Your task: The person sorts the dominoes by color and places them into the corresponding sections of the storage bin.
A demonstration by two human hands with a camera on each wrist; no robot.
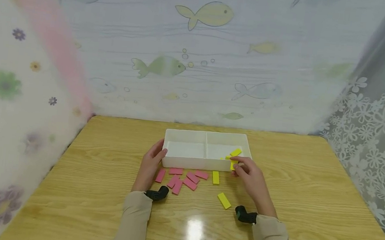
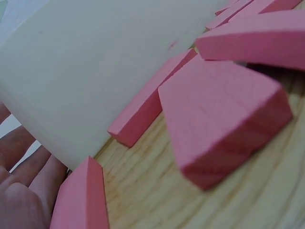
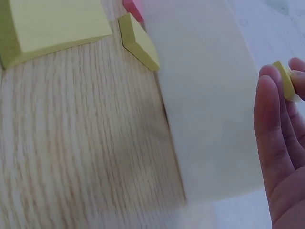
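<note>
while left hand (image 1: 151, 162) rests flat against white tray (image 1: 188, 162), yellow block (image 1: 234, 165) is pinched at rim by right hand (image 1: 251, 179); some yellow blocks (image 1: 235, 152) already binned in right compartment, two yellow (image 1: 216, 177), all pink blocks (image 1: 182, 179) left on desk (image 1: 311, 195).

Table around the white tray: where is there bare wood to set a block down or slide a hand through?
Bare wood lies left of the left hand, right of the right hand, and behind the white tray to the curtain. It is crowded in front of the tray, between the wrists: pink blocks cluster there beside two yellow blocks. The tray's left compartment is bare.
</note>
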